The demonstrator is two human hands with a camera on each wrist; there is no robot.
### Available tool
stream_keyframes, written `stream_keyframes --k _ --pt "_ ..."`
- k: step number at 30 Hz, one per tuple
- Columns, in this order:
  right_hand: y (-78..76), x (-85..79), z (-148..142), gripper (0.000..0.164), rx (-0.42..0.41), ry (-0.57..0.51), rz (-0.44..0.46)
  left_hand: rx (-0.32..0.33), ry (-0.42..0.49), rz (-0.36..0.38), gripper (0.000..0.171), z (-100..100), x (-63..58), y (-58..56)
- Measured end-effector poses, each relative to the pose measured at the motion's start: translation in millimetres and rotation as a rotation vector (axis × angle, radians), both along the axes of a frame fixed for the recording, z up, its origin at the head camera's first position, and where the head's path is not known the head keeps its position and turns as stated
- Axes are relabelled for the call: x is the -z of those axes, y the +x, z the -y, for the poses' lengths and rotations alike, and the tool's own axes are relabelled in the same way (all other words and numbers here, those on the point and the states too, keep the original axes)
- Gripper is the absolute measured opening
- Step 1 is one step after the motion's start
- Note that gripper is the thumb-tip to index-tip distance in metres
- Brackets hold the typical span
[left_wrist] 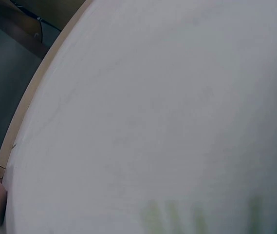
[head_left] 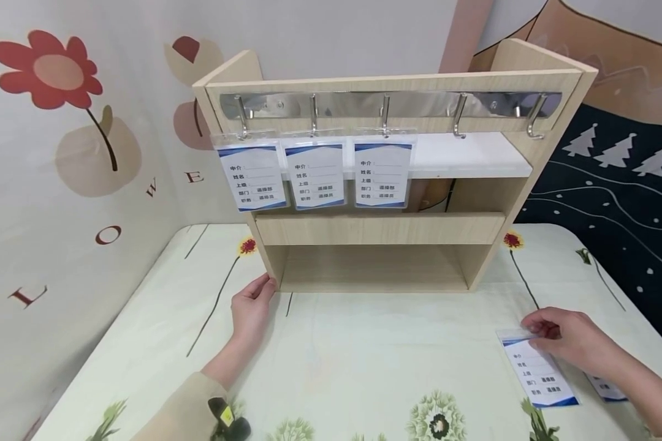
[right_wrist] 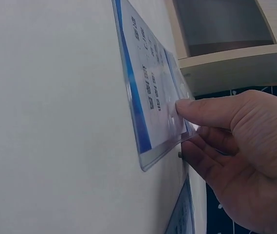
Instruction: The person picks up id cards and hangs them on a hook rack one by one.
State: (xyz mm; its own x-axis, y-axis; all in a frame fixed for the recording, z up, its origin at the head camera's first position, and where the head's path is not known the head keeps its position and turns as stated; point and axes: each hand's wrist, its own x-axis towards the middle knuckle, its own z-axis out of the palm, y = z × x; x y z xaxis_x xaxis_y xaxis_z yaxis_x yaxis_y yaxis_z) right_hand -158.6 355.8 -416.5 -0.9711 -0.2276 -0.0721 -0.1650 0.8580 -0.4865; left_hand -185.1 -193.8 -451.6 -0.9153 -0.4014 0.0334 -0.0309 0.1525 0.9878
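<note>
My right hand point(head_left: 576, 340) pinches a name badge point(head_left: 540, 370) in a clear sleeve by its upper edge. In the right wrist view, the thumb lies over the face of the badge point(right_wrist: 150, 83) and the other fingers are behind it. A second badge point(head_left: 607, 388) lies on the cloth, partly hidden under that wrist. At the lower left corner of a wooden shelf unit point(head_left: 380, 229), my left hand point(head_left: 254, 306) grips the side panel with thumb and fingers. Three similar badges point(head_left: 254, 174) hang side by side from the left and middle hooks of the metal rail point(head_left: 350, 105).
Two hooks on the right, including the end hook point(head_left: 537, 116), hold no badge. Below the rail is a white shelf board point(head_left: 463, 156). A flower-patterned cloth point(head_left: 375, 361) covers the table, with a printed curtain point(head_left: 88, 245) at the left and behind.
</note>
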Motion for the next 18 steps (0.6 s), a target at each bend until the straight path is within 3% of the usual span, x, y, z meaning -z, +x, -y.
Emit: stream_keyframes --k 11,18 --pt "4.3 -11.2 4.8 0.026 0.000 -0.030 -0.004 -0.006 -0.021 0.009 0.035 -0.6 0.5 -1.8" --pt "9.0 -18.4 16.4 0.019 -0.096 -0.117 -0.011 -0.008 -0.030 0.017 0.036 0.1 -0.8 0.1"
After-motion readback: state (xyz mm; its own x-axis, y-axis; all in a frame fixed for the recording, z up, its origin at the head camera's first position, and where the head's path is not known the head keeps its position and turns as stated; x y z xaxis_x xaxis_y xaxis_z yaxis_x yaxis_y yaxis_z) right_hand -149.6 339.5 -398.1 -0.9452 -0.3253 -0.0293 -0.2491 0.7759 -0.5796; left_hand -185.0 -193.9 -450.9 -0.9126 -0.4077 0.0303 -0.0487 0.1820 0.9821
